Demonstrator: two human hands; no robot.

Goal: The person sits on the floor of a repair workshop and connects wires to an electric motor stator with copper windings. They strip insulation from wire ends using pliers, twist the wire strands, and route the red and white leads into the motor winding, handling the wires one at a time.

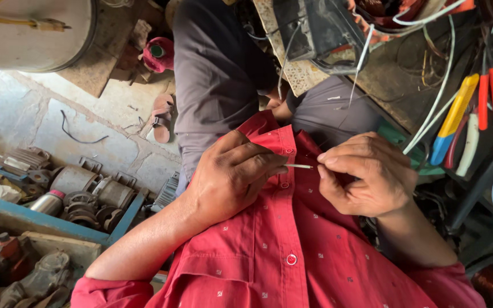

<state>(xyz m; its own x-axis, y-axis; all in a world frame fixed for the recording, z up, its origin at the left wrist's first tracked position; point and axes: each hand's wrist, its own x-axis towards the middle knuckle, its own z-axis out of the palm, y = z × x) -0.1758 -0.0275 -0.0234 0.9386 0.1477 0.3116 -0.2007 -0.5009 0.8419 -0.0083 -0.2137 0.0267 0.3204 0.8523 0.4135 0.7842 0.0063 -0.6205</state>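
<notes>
Both ends of the thin white wire (299, 166) were buried between pinching fingertips (321, 161). The yellow-handled tool's (454, 117) tip was lost among cables, and the drum (32, 31) was cropped at the top edge.

Two hands up front, left hand (229, 177) and right hand (366, 174), one thin white wire (299, 166) between them. Three buttons (291, 259) show on the one red shirt (292, 251). One sandal (161, 118) on the floor. One yellow-and-blue tool (454, 117).
</notes>
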